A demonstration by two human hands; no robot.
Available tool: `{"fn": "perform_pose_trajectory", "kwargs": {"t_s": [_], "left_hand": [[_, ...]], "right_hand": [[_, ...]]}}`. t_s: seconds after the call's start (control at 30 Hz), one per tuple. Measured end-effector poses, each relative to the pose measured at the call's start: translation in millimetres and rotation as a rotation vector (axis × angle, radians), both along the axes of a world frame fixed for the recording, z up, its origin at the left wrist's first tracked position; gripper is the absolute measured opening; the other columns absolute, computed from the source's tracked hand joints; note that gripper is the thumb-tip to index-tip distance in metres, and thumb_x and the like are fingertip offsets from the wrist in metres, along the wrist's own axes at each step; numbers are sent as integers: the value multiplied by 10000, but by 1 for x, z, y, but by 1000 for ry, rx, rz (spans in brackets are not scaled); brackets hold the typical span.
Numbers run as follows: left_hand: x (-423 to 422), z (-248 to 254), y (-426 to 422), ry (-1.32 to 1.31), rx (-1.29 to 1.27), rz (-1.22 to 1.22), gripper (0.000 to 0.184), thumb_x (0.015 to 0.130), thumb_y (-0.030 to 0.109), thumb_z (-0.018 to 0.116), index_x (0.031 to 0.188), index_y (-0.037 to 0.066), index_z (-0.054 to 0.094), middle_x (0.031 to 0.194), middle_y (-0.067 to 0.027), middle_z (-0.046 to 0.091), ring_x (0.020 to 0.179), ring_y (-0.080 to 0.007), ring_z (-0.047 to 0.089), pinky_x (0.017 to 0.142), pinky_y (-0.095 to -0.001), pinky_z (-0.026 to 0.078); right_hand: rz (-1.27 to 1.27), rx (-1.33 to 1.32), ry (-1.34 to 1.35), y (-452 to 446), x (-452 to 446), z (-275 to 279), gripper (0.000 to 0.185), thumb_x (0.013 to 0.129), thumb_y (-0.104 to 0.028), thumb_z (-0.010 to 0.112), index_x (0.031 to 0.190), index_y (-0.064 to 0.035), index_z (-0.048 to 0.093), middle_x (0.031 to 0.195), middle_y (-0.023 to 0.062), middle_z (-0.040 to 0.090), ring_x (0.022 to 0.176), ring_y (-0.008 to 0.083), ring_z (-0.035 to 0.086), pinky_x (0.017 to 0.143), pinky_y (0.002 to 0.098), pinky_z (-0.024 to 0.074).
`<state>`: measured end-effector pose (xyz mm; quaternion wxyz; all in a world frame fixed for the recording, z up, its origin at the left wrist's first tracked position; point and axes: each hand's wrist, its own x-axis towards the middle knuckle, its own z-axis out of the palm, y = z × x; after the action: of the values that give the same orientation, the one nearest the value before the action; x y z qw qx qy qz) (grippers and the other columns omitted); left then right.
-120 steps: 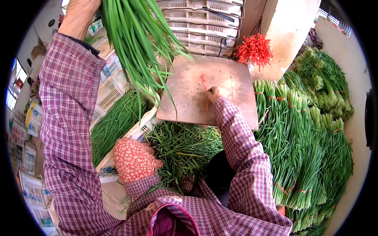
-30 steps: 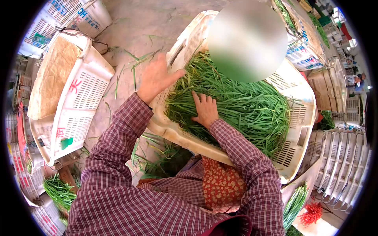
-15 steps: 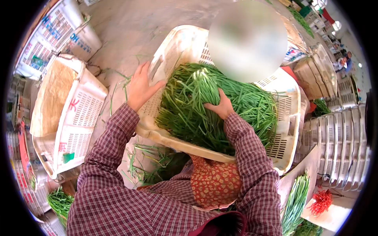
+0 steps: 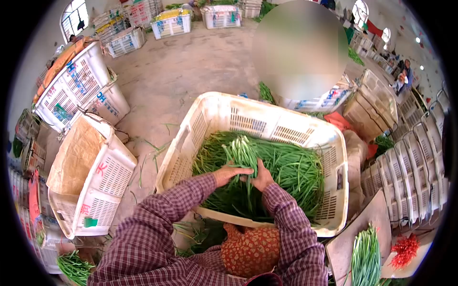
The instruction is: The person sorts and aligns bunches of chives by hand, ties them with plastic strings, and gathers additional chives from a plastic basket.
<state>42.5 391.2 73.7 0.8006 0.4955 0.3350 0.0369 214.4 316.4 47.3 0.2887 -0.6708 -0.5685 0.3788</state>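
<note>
A cream plastic crate (image 4: 339, 190) with slotted walls stands in front of me, its lower part filled with long green chives (image 4: 298, 176). Over the pile, a bunch of chives (image 4: 242, 151) is gathered with its pale ends pointing away from me. My left hand (image 4: 229, 175) closes round the near left side of this bunch. From the right, my right hand (image 4: 261, 178) grips the same bunch, its thumb upright. The hands nearly meet, and some fingers are hidden by the leaves.
A white crate (image 4: 107, 190) with a brown liner stands at left. On a board (image 4: 341, 248) at lower right lies another chive bundle (image 4: 366, 257), beside red ties (image 4: 404, 250). Stacked crates (image 4: 405, 167) rise at right. Loose leaves litter the floor (image 4: 157, 62).
My left hand has gone from spread beside the crate's left rim to closed on the bunch beside my right hand. The head view has tilted up, showing more of the room.
</note>
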Motion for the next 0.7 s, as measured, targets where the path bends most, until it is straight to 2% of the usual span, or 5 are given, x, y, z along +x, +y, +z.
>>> {"fn": "perform_pose_trajectory", "kwargs": {"t_s": [0.1,0.17,0.37,0.47,0.7], "left_hand": [[10,-22,-2,127,-23,179,865,701,547,779,1372,75,508,1566,-171,208,1462,-277,-94,1156,-509,-77],[8,-58,16,16,-94,22,1138,571,550,858,1469,71,350,1557,-177,-218,1457,-295,-124,1145,-576,-22],[23,-30,-7,-135,-63,155,899,720,271,852,1438,85,345,1301,-98,570,1291,-255,465,1117,-440,317],[36,22,-31,-369,52,-39,970,751,195,829,1487,161,198,1355,-80,489,1276,-235,464,997,-399,503],[50,-1,-32,-412,29,-228,806,796,217,793,1442,157,315,1403,-46,419,1244,-202,474,1035,-390,458]], "right_hand": [[133,89,-12,-5,28,-15,1035,717,-397,809,1460,33,231,1384,279,455,1284,350,469,1079,403,372],[157,-11,-307,-24,35,29,906,752,-412,773,1423,21,344,1371,265,480,1272,340,487,1074,405,383],[-128,301,-310,-41,65,92,1174,563,-633,815,1458,-50,328,1374,212,483,1292,341,457,1081,450,385],[-2,308,67,-29,54,85,1398,416,-578,901,1504,-52,198,1476,214,350,1381,343,328,1144,474,292],[52,301,211,-50,23,105,997,598,-239,905,1439,-131,380,1334,151,548,1238,268,522,1063,422,411]]}}
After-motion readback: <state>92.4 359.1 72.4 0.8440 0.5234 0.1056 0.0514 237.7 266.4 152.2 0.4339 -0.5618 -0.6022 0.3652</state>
